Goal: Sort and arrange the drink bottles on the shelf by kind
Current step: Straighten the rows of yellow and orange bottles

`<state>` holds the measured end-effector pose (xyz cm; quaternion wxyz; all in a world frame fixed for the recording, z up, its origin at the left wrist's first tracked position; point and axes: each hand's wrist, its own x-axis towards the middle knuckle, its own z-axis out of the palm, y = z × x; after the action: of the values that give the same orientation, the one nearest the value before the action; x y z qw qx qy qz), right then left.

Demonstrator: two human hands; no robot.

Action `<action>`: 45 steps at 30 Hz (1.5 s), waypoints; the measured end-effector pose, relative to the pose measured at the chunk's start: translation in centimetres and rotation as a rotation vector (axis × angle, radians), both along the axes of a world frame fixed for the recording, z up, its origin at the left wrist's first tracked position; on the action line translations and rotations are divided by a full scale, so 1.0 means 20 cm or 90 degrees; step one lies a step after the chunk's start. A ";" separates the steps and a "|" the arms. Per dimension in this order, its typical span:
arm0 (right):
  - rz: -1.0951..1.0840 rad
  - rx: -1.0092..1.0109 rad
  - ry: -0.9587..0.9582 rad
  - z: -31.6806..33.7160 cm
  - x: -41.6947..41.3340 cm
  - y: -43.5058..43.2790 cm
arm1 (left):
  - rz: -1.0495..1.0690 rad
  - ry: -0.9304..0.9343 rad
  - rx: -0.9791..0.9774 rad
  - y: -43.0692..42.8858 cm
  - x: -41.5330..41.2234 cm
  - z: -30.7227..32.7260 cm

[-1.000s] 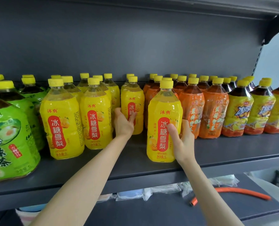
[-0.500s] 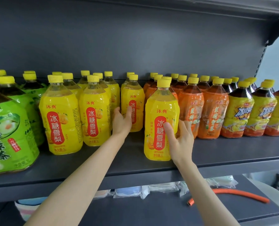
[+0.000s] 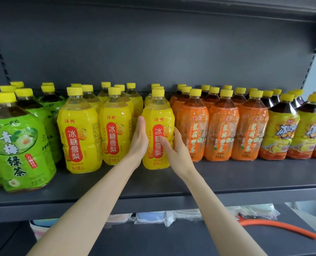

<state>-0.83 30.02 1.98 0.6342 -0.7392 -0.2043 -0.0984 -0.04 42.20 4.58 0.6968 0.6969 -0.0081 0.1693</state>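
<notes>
Both hands bracket the full yellow plastic pear-drink bottle, upright on the dark metal shelf beside orange tea bottles, left hand fingers flat together, right hand wrapping the label: probably heavy, slick-filmed, best gripped mid-body.

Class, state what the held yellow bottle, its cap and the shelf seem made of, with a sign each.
Yellow bottle: probably clear glossy plastic; liquid shows through above the shiny label. Cap: opaque yellow plastic, seemingly. Shelf: likely painted metal, matte dark grey.
</notes>
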 end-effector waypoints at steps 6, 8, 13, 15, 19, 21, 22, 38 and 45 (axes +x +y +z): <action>0.042 0.013 0.057 0.01 0.09 0.00 | 0.013 0.076 0.005 -0.02 0.04 -0.06; 0.069 0.015 0.071 -0.01 0.11 -0.01 | -0.001 0.075 0.022 -0.01 0.06 -0.09; -0.062 -0.065 -0.009 -0.05 0.11 0.00 | -0.011 0.059 0.016 0.00 0.09 -0.10; -0.155 -0.101 -0.075 -0.07 0.09 0.00 | -0.005 0.051 0.017 0.00 0.10 -0.12; -0.224 -0.127 -0.143 -0.06 0.07 -0.01 | -0.023 0.051 0.009 0.00 0.12 -0.13; -0.235 -0.127 -0.169 -0.06 0.07 -0.02 | -0.032 0.056 0.013 0.00 0.13 -0.13; -0.253 -0.142 -0.180 -0.05 0.07 -0.02 | -0.033 0.055 0.015 0.00 0.13 -0.13; -0.352 -0.311 -0.153 -0.01 0.04 -0.03 | -0.014 0.009 0.055 -0.02 0.11 -0.10; -0.397 -0.291 -0.222 0.00 -0.03 -0.03 | 0.019 -0.009 0.147 0.08 -0.07 -0.11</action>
<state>-1.51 29.51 1.96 0.3496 -0.8595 -0.0917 -0.3614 -1.44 43.79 2.33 0.6090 0.7715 -0.0219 0.1828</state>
